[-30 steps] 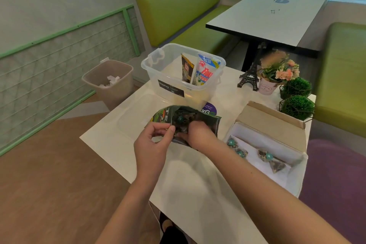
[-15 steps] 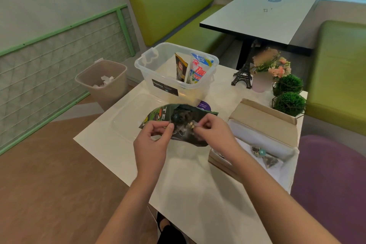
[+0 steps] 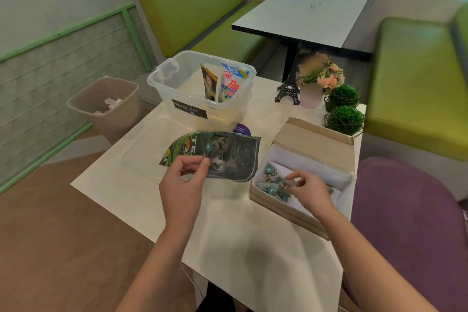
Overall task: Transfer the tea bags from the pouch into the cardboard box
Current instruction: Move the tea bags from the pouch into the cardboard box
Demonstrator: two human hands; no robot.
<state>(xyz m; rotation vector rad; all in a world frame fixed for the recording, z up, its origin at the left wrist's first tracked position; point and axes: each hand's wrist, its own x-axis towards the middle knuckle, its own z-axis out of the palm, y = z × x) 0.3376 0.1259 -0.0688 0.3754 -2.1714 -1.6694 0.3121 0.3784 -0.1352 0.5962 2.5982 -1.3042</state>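
L hand point(image 3: 182, 182) pinches the near lip of the pouch point(image 3: 222, 154) between thumb and fingers, holding its mouth open toward the person. Pouch lies flat on the bench point(image 3: 222, 230), long axis running approx 9-to-3 o'clock, printed end at 9, open end at 3, toward the box point(image 3: 298, 213). More tea bags show inside the mouth, with a string loop hanging out just by the L fingertips.

R hand point(image 3: 310, 191) is over the box, at 3 o'clock from the pouch, fingers curled w/ tips together at the cluster of tea bags point(image 3: 274, 183) lying in the near-left corner. Looks like it's pinching one bag or its tag, but blur makes that unsure; could be just letting go.

Box long axis runs approx 7-to-1 o'clock, flap folded back at the far side. Pouch mouth sits just beside the box's left wall.

Judgement: drop-off step, task partway. Next reach goes R hand back toward 9 o'clock into the pouch mouth; R hand is the nearer free one, L only steadies.
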